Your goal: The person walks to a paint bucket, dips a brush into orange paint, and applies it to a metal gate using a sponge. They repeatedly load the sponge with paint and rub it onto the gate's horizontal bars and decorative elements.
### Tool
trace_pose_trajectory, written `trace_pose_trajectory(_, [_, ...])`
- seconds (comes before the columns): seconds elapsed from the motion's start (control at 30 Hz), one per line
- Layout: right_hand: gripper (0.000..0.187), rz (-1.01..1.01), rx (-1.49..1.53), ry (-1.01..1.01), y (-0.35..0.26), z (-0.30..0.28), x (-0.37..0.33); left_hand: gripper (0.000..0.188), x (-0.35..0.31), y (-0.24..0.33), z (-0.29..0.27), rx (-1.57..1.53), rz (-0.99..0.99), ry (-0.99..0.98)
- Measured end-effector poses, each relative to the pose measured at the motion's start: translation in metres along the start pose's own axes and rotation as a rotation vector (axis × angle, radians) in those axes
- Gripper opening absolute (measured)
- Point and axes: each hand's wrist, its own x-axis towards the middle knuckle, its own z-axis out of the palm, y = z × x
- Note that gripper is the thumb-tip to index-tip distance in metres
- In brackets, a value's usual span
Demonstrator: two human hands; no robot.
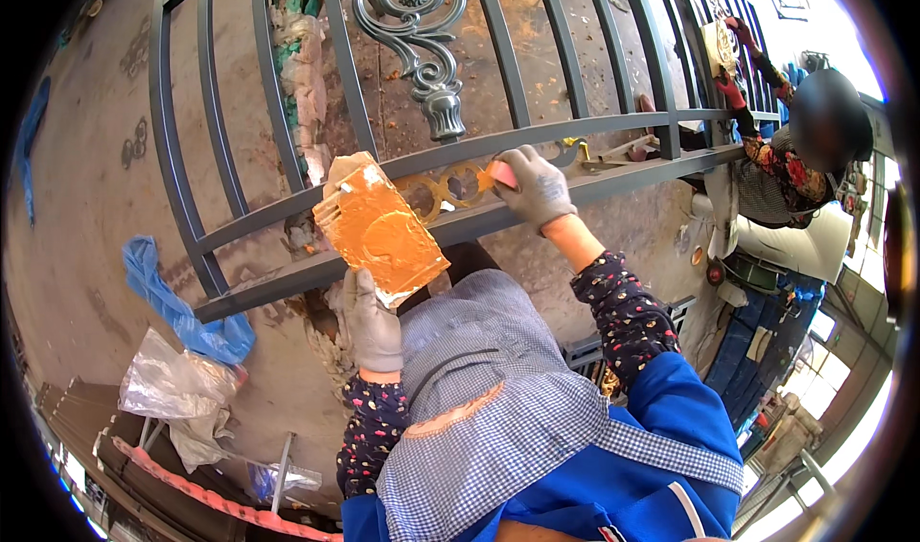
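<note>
My left hand, in a grey glove, grips the lower edge of a piece of cardboard thickly coated with orange-gold paint. In my gloved right hand is a small pink sponge, its tip orange. The sponge is at the ring-shaped scrollwork between the two lower rails of a dark grey metal railing. The scrolls left of the sponge are gold; one to the right of my hand is still dark. Part of the scrollwork is hidden behind the cardboard and my right hand.
Above the rails hangs a grey cast ornament. At the right, a co-worker in red gloves handles a gold ornament on the same railing. Blue plastic and clear plastic bags lie on the floor left of me.
</note>
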Motion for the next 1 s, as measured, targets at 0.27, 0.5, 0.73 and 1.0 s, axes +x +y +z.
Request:
trace_pose_trajectory(0.27, [0.037, -0.184, -0.115, -0.159, 0.018, -0.01, -0.004, 0.028, -0.007, 0.008, 0.004, 0.069, 0.054, 0.125])
trace_pose_trajectory(0.5, [0.035, -0.323, -0.022, -0.209, 0.013, -0.007, 0.014, 0.042, -0.017, 0.002, 0.001, -0.567, -0.162, 0.127])
trace_pose_trajectory(0.73, [0.023, -0.601, -0.183, -0.443, 0.04, -0.02, 0.032, 0.038, -0.036, -0.003, 0.005, -0.498, -0.053, 0.186])
trace_pose_trajectory(1.0, [0.03, -0.765, -0.137, -0.498, 0.052, -0.036, 0.057, 0.044, -0.069, -0.016, 0.044, -0.51, -0.029, 0.408])
